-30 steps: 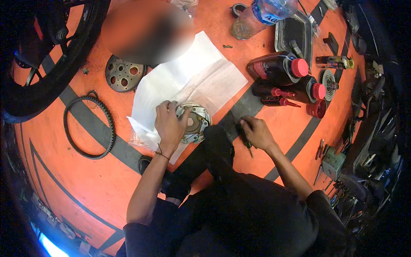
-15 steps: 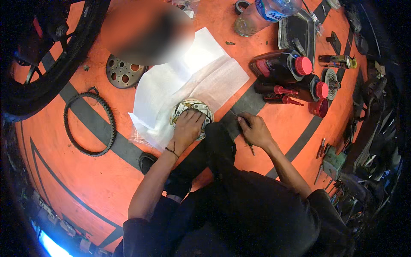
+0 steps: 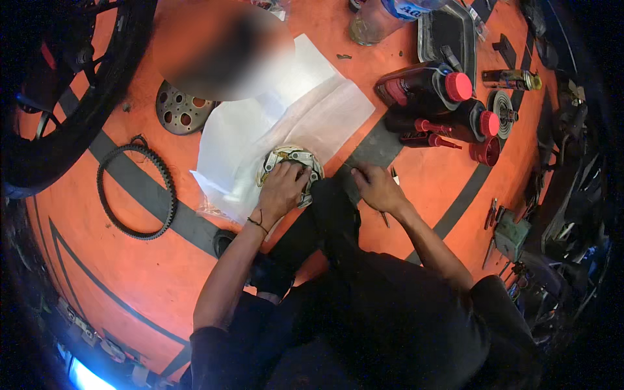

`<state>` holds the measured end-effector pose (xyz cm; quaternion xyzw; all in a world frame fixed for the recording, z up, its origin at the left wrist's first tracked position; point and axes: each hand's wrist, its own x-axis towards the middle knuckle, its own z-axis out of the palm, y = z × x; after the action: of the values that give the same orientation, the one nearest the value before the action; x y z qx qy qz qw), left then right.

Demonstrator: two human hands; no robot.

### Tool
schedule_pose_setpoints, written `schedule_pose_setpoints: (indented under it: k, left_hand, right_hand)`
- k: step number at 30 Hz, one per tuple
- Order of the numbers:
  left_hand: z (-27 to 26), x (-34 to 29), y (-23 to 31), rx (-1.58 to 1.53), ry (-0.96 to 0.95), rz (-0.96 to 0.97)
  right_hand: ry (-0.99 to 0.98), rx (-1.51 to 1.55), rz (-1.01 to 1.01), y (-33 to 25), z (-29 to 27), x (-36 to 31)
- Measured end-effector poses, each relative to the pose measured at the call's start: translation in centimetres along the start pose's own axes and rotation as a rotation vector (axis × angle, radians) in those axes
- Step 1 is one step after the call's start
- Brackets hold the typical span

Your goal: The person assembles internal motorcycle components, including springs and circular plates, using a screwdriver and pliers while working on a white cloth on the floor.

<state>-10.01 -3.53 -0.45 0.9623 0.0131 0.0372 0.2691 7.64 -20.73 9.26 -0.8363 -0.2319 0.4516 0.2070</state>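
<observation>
A round centrifugal clutch [image 3: 300, 156] with pale metal shoes and arms lies at the near edge of a white sheet [image 3: 237, 140]. My left hand [image 3: 283, 188] is closed over its near left part, the fingers curled into its middle and hiding that area. Just right of the clutch, beside my dark-clad knee, my right hand [image 3: 379, 190] is closed with thumb and finger pinched. Whatever sits in that pinch is too small to make out. A thin tool [image 3: 385, 220] shows a dark end below the right hand and a shiny end above it, its middle hidden.
A toothed drive belt [image 3: 170, 195] and a holed metal clutch bell [image 3: 177, 112] lie to the left, near a wheel [image 3: 127, 84]. At right stand dark bottles with red caps [image 3: 458, 86], a pulley [image 3: 502, 114] and a spray can [image 3: 510, 79]. Behind them are a black tray [image 3: 426, 39] and a clear bottle [image 3: 370, 29].
The view has shifted slightly. My right hand has turned and moved a little toward the clutch, and a shiny tool end now shows beside it. My left hand stays on the clutch.
</observation>
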Motion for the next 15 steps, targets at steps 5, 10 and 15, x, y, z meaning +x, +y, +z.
schedule_pose_setpoints:
  k: [5,10,15]
  left_hand:
    - [0.5,0.2,-0.1,-0.061,0.083,0.016]
    - [0.8,0.3,-0.3,-0.116,0.120,0.016]
    - [0.4,0.4,-0.9,-0.112,0.028,0.079]
  right_hand:
    - [0.080,0.055,-0.195,0.9,1.4,1.0]
    - [0.045,0.047,-0.141,0.6,1.4,0.9]
    - [0.093,0.068,-0.115,1.8,1.3,0.3]
